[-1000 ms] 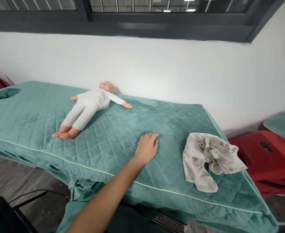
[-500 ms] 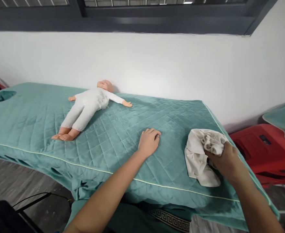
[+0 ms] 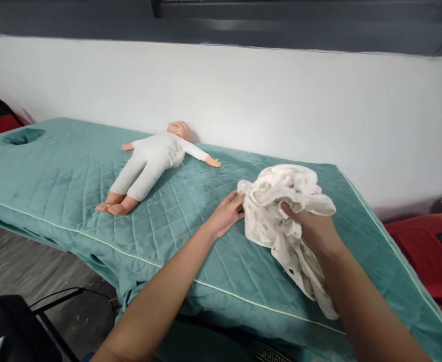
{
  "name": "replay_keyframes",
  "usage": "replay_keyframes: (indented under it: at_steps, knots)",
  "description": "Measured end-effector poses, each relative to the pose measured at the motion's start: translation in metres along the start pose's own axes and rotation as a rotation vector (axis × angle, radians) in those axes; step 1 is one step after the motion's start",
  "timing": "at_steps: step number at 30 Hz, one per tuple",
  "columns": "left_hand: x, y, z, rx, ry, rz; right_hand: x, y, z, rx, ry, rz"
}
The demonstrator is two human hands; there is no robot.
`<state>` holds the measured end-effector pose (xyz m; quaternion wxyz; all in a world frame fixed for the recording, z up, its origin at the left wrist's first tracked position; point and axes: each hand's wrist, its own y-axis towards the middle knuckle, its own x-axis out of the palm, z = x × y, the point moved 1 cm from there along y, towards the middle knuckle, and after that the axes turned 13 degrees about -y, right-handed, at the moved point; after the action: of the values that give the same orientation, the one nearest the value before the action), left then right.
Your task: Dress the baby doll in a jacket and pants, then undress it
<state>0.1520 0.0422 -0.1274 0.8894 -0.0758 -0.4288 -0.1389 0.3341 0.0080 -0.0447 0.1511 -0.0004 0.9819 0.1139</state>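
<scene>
A crumpled white printed baby garment (image 3: pixel 269 196) is bunched up above the green quilted bed cover (image 3: pixel 191 201), with its lower part hanging toward the near edge. My right hand (image 3: pixel 315 226) grips its bunched middle, with the thumb on top and the other fingers hidden in the folds. At the garment's left edge, the fingers of my left hand (image 3: pixel 226 213) pinch the cloth. A baby doll (image 3: pixel 155 153) in a white cloth body lies on its back to the left, arms spread, its head near the wall. Neither hand touches the doll.
Behind the bed runs a white wall (image 3: pixel 221 95) under a dark window frame (image 3: pixel 221 25). A red plastic object (image 3: pixel 428 251) stands beyond the bed's right end. The cover has a hole (image 3: pixel 24 136) at far left. A black bag-like object (image 3: pixel 13 327) sits at lower left.
My right hand has lifted the garment and brought it leftward, where it has partly unfolded. My left hand, earlier resting on the cover, now holds its edge. The view has shifted slightly right.
</scene>
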Motion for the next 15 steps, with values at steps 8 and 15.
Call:
replay_keyframes:
  at_steps: [8, 15]
  knots:
    - [-0.019, 0.004, 0.021, 0.135, -0.134, 0.208, 0.038, 0.070, -0.003, -0.032, 0.001, -0.136]
    - [-0.013, 0.006, 0.019, 0.022, 0.034, 0.233, -0.025, 0.067, 0.037, 0.055, -0.356, 0.107]
